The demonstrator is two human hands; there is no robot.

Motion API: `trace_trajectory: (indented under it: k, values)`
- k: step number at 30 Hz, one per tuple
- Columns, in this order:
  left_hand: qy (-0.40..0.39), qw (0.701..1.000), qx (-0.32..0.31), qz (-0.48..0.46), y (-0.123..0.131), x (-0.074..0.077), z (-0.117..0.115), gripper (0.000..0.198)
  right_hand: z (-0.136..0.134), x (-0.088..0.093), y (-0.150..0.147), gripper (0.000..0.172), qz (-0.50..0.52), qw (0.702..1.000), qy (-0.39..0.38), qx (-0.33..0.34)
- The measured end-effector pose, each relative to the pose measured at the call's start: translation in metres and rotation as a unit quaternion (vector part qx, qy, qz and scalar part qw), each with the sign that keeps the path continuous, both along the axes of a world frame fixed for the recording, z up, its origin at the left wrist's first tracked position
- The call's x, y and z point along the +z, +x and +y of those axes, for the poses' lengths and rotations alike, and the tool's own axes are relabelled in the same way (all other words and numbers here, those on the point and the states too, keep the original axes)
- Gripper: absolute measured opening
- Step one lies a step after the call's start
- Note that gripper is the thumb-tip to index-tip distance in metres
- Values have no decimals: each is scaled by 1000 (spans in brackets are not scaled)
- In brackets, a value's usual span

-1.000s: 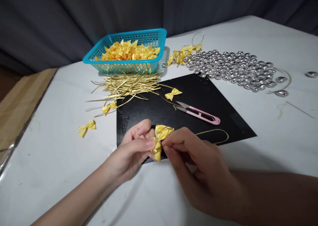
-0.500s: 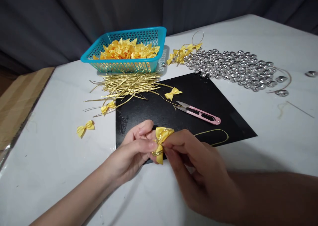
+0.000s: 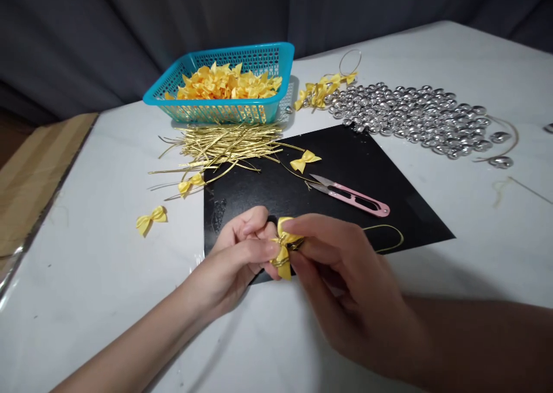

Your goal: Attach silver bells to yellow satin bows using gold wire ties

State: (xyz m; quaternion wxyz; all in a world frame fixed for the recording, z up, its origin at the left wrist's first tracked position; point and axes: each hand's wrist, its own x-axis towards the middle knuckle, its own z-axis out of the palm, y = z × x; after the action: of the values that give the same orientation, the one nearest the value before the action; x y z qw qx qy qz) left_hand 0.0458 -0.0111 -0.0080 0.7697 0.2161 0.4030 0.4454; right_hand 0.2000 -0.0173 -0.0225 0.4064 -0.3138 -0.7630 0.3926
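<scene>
Between the thumb and fingers of my left hand (image 3: 242, 252) is a yellow bow (image 3: 284, 266) with gold wire around its middle. The fingertips of my right hand (image 3: 345, 272) pinch the bow's right side, where the gold wire shows; the forefinger lies over the upper loop. Both hands are above the near edge of a black mat (image 3: 268, 191). Pink thread snips (image 3: 354, 199) lie on the mat beyond my right hand, with a loose yellow bow (image 3: 305, 161) to their left.
A blue basket (image 3: 216, 102) of yellow bows stands at the back, gold wires (image 3: 233, 142) before it. Silver beads (image 3: 410, 116) spread at the right beside finished-looking wired bows (image 3: 322, 91). Two more bows (image 3: 151, 220) (image 3: 190, 183) lie left.
My right forefinger has shifted up onto the bow's upper loop, and the bow's wired part has turned slightly. The whole view has shifted a little.
</scene>
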Motion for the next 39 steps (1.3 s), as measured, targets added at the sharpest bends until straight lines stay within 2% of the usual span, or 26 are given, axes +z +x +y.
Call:
trace_trajectory:
  k: [6, 20, 27, 30, 34, 39]
  values:
    - [-1, 1000, 5, 6, 0, 1, 1, 37, 3, 6, -1, 24, -30, 999, 10, -15]
    - [-4, 1000, 4, -8, 0, 2, 0, 36, -1, 1, -5, 15, 12, 997, -54, -58]
    - [10, 1000, 4, -6, 0, 1, 0, 36, -1, 2, -2, 13, -5, 996, -52, -69]
    - [15, 1000, 9, 1, 0, 1, 0, 36, 1, 2, -1, 11, -20, 997, -18, -70]
    - [20, 1000, 16, 17, -1, 0, 0, 37, 5, 1, 3, 9, -57, 992, 82, -75]
    - [42, 999, 20, 24, -1, 0, -3, 34, 6, -1, 6, 11, -83, 983, 142, -76]
